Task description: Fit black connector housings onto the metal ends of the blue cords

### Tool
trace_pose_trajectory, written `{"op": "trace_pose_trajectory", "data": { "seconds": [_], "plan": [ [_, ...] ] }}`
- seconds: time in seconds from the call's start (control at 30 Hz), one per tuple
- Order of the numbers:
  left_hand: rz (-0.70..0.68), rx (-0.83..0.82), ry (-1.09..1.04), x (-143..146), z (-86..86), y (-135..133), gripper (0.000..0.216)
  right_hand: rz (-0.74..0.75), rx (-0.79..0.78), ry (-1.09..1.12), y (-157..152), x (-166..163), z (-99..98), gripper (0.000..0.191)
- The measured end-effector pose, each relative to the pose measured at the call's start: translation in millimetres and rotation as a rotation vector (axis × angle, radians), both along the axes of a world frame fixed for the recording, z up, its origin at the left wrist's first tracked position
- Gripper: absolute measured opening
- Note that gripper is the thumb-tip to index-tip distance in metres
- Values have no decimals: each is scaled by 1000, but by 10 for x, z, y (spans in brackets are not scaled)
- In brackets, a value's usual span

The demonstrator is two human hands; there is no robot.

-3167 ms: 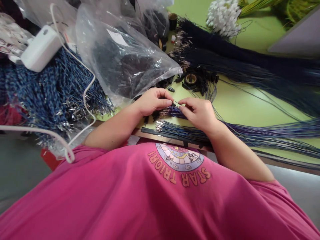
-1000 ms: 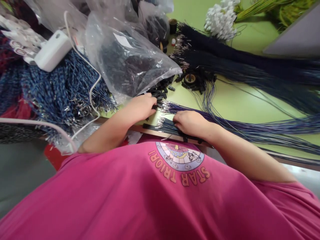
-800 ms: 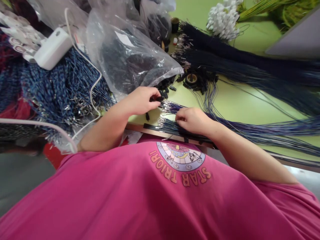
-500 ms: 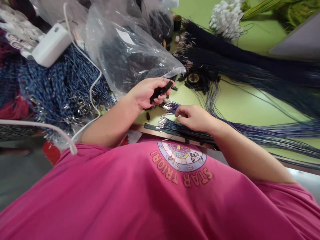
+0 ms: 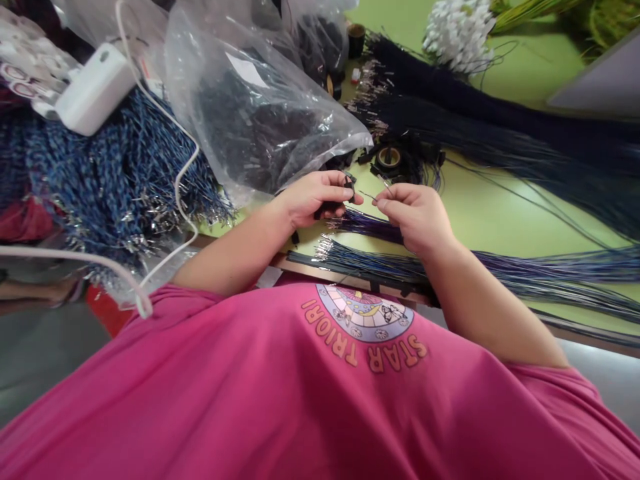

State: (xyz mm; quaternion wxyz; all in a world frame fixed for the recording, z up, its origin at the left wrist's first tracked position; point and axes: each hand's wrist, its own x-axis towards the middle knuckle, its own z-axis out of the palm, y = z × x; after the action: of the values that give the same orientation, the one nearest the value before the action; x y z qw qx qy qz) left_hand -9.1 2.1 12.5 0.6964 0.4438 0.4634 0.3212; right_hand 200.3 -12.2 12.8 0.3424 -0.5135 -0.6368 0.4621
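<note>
My left hand (image 5: 315,199) is closed around small black plastic connector housings (image 5: 349,187), one of them pinched upright at the fingertips. Just to its right, my right hand (image 5: 417,215) pinches thin wires (image 5: 369,195) whose bare ends point toward the housings, a small gap apart. How many wires it holds I cannot make out. Below both hands lies a bundle of purple-blue wires (image 5: 373,225) with metal terminals at its left end. Nearer the table edge is another dark wire bundle (image 5: 370,257), its silvery terminals also facing left.
A clear plastic bag (image 5: 240,100) of black parts lies behind my left hand. Black tape (image 5: 389,157) sits among loose black pieces. Dark wires (image 5: 475,127) spread over the green table (image 5: 495,200). Blue twisted wires (image 5: 110,173), a white box (image 5: 95,87) and a white cable (image 5: 187,163) are at left.
My right hand has lifted from the wire bundle, up and to the right, with thin wires in its fingers. My left hand has shifted slightly and turned its black housings.
</note>
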Motion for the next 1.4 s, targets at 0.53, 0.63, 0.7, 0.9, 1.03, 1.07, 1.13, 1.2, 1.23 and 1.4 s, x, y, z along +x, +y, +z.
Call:
{"op": "trace_pose_trajectory", "data": {
  "seconds": [0.53, 0.63, 0.7, 0.9, 1.03, 1.07, 1.13, 1.2, 1.23, 1.4],
  "plan": [
    [53, 137, 94, 33, -26, -33, 21, -57, 96, -109, -107, -38, -24, 16],
    [70, 194, 155, 20, -50, -27, 20, -73, 109, -128, -101, -24, -17, 15],
    [72, 208, 184, 8, -72, -22, 20, -85, 118, -140, -94, -12, -18, 15],
    [62, 184, 150, -10, -107, -20, 28, -85, 146, -166, -88, -3, -27, 15],
    [60, 192, 196, -16, -93, -39, 29, -89, 171, -187, -86, -6, -37, 15],
    [61, 202, 210, -18, -88, -45, 28, -93, 170, -194, -85, -7, -38, 15],
    [60, 224, 237, -20, -79, -53, 28, -88, 167, -202, -86, -9, -39, 16],
    [54, 248, 260, -20, -75, -55, 28, -71, 169, -202, -87, -13, -41, 15],
    [54, 262, 265, -20, -75, -54, 28, -63, 171, -199, -87, -15, -43, 15],
    [76, 291, 251, -33, -67, -40, 26, -96, 180, -147, -67, -5, -60, 15]
  ]
}}
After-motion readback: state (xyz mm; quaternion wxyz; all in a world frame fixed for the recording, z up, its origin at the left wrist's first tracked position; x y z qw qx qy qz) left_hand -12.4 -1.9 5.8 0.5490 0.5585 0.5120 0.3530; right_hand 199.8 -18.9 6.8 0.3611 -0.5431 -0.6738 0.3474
